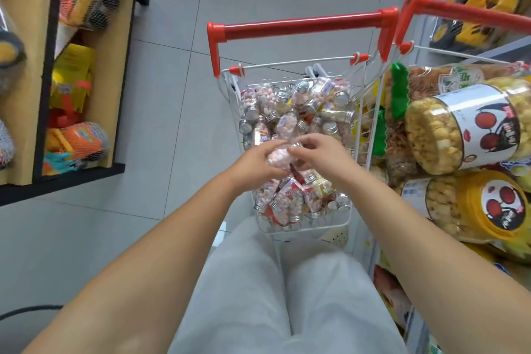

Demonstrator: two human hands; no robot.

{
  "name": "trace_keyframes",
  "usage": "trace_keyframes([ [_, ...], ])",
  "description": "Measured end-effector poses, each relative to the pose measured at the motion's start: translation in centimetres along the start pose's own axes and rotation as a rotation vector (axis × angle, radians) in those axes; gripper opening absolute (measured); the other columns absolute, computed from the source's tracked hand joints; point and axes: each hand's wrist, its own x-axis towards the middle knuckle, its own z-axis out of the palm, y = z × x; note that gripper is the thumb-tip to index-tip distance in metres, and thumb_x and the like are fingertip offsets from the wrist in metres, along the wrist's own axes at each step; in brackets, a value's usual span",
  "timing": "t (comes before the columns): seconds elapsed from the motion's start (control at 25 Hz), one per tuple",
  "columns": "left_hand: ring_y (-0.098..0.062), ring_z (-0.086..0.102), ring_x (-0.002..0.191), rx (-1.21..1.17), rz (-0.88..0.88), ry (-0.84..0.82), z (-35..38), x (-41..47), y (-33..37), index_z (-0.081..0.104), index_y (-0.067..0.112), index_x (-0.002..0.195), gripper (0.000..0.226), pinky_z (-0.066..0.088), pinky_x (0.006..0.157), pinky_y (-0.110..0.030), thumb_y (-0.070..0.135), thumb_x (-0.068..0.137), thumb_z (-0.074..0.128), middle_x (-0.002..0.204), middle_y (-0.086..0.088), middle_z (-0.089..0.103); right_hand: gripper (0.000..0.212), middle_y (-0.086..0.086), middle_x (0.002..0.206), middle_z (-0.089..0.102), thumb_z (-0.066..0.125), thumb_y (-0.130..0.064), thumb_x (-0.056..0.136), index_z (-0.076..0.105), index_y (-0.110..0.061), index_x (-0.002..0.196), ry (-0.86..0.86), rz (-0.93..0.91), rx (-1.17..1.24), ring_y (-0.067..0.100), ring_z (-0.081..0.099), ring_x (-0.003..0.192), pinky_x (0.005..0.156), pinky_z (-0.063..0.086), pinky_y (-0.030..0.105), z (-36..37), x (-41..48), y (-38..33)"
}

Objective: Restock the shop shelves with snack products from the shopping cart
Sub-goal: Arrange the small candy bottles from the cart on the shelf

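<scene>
A small white wire shopping cart (290, 230) with a red handle (301, 24) stands in front of me, filled with several little clear candy bottles (287, 123) with silver caps. Both my hands are over the cart's middle. My left hand (255, 162) grips one bottle of pink candies (278, 158) from the left. My right hand (319, 152) pinches the same bottle at its cap end from the right.
A second red-handled cart (459, 8) at right holds big popcorn jars (459, 132) and snack bags. A wooden shelf unit (115, 66) with netted toys stands at left. Yellow toy trucks (471, 8) sit on the right-hand shelf. Grey tiled floor lies between.
</scene>
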Motion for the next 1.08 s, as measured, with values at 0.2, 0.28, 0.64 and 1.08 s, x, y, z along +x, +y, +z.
trace_keyframes([
  [0.2,-0.020,0.063,0.079,-0.216,-0.131,0.254,-1.7,-0.4,-2.5,0.057,0.012,0.114,0.028,0.059,0.074,-0.034,0.005,0.089,0.066,0.100,-0.012,0.064,0.060,0.011,0.129,0.058,0.045,-0.051,0.097,0.043,-0.005,0.137,0.274,0.113,-0.165,0.031,0.058,0.112,0.084,0.046,0.037,1.6,7.2,-1.5],
  [0.28,-0.017,0.062,0.071,-0.293,-0.158,0.348,-2.0,-0.5,-2.9,0.057,0.010,0.109,0.022,0.058,0.064,-0.025,0.010,0.090,0.068,0.093,-0.007,0.063,0.072,0.014,0.136,0.052,0.054,-0.051,0.093,0.032,-0.005,0.144,0.266,0.168,-0.200,0.035,0.054,0.119,0.093,0.048,0.041,2.6,9.0,-1.3],
  [0.64,-0.023,0.058,0.089,0.063,-0.225,0.618,-0.3,4.0,-1.0,0.058,0.014,0.105,0.040,0.041,0.070,-0.028,0.040,0.082,0.078,0.100,-0.001,0.064,0.069,0.005,0.128,0.051,0.069,-0.026,0.082,0.033,-0.024,0.140,0.254,0.159,0.081,0.023,0.065,0.095,0.085,0.057,0.046,2.8,8.1,2.1],
  [1.08,-0.030,0.072,0.092,-0.383,-0.228,0.465,-0.5,5.0,-2.2,0.061,0.017,0.092,0.037,0.060,0.083,-0.045,0.013,0.066,0.088,0.099,-0.010,0.073,0.027,0.012,0.093,0.065,0.060,-0.004,0.089,0.054,0.004,0.114,0.076,0.276,0.638,0.019,0.067,0.077,0.084,0.059,0.037,4.9,6.9,3.8],
])
